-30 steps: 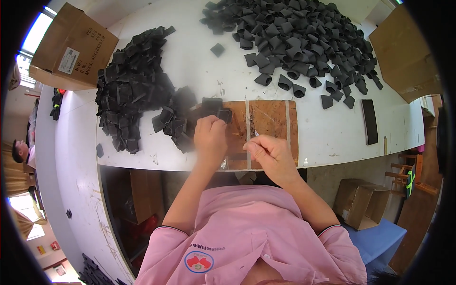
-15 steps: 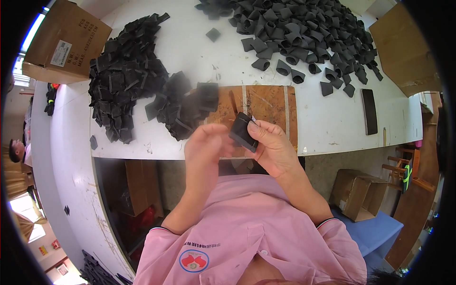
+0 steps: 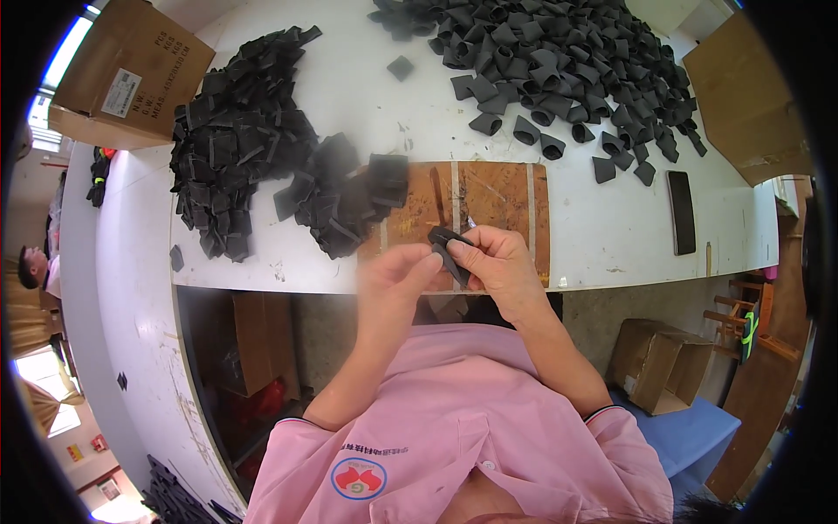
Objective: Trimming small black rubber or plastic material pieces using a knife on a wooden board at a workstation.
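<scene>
A small black fabric sleeve (image 3: 452, 255) is held between my hands over the front edge of a worn wooden board (image 3: 495, 199). My right hand (image 3: 508, 269) pinches its right side between thumb and fingers. A small pale tip pokes out by those fingers; what it belongs to is hidden. My left hand (image 3: 394, 278), slightly blurred, has its thumb and fingers closed on the left side of the sleeve. The sleeve looks folded, with a gap along its top. Beyond my left hand, a small heap of flat black pieces (image 3: 336, 196) overlaps the board.
A larger pile of flat black pieces (image 3: 229, 144) lies at left, and a heap of open black tubes (image 3: 559, 70) at far right. A black phone (image 3: 681, 212) lies at right. Cartons (image 3: 131, 74) stand at both sides. Another person (image 3: 35, 266) is at far left.
My left hand has moved right and now grips the sleeve, which my right hand alone held before. The sleeve has turned from showing its flat face to a narrower, folded edge.
</scene>
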`<state>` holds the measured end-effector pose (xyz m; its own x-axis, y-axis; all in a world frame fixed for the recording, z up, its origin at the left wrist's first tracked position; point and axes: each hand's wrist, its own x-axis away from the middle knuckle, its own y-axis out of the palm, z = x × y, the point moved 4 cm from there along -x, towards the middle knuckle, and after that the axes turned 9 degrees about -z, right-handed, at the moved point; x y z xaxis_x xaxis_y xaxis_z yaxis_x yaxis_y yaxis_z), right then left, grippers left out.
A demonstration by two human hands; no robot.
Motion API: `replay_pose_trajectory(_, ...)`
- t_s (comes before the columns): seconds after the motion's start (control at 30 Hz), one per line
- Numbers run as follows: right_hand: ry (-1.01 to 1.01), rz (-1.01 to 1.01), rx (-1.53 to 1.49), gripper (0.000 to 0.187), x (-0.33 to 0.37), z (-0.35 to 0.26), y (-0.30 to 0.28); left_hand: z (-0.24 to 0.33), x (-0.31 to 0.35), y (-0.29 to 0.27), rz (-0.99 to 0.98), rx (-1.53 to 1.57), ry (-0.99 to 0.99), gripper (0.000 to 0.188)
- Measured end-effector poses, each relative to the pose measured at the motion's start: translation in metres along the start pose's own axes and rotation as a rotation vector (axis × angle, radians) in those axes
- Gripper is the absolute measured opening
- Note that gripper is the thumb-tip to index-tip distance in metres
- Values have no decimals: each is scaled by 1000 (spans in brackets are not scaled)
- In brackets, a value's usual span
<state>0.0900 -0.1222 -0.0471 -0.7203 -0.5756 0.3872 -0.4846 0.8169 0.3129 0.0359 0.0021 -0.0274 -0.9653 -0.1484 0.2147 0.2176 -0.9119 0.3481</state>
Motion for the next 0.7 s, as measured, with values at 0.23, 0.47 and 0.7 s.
replay_pose_trajectory(0.23, -725, 408, 660, 18, 29, -41, 13, 7, 0, 4, -16, -86, 39, 9)
replay_pose_trajectory(0.47, -895, 302, 1137, 15, 26, -52, 31, 13, 5, 18, 162, -763, 453, 2)
replay_pose_trajectory(0.7, -762, 470, 976, 9, 19, -42, 20, 7, -12, 16, -28, 485, -44, 14)
